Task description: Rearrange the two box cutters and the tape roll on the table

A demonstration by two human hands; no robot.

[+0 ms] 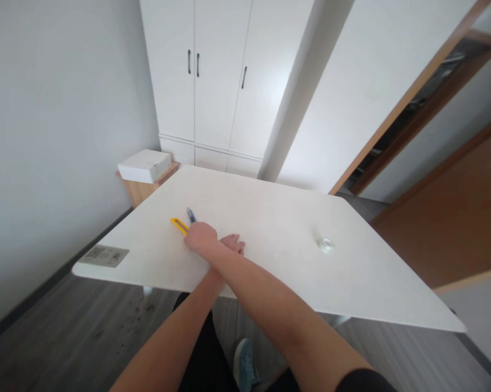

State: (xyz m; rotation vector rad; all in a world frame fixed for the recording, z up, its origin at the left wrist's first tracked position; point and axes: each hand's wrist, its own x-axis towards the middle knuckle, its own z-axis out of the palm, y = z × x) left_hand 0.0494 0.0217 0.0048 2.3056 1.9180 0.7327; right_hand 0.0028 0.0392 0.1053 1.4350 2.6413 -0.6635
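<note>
My forearms cross over the white table (270, 212). My right hand (201, 238) reaches to the left and is closed, back upward, at the near end of a yellow utility knife (180, 225). Beside the knife a slim blue tool with a greyish tip (191, 215) sticks out from under the same hand; its kind and near end are hidden. The fingertips of this hand do not show. Under the right forearm and to its right, my left hand (234, 243) rests on the tabletop with fingers stretched out, holding nothing visible.
A small clear roll, like tape (326, 244), lies on the right part of the table. A printed label (104, 256) is at the left front corner. Beyond the table stand a white box (145, 165) on a wooden stand and a white wardrobe (218, 81).
</note>
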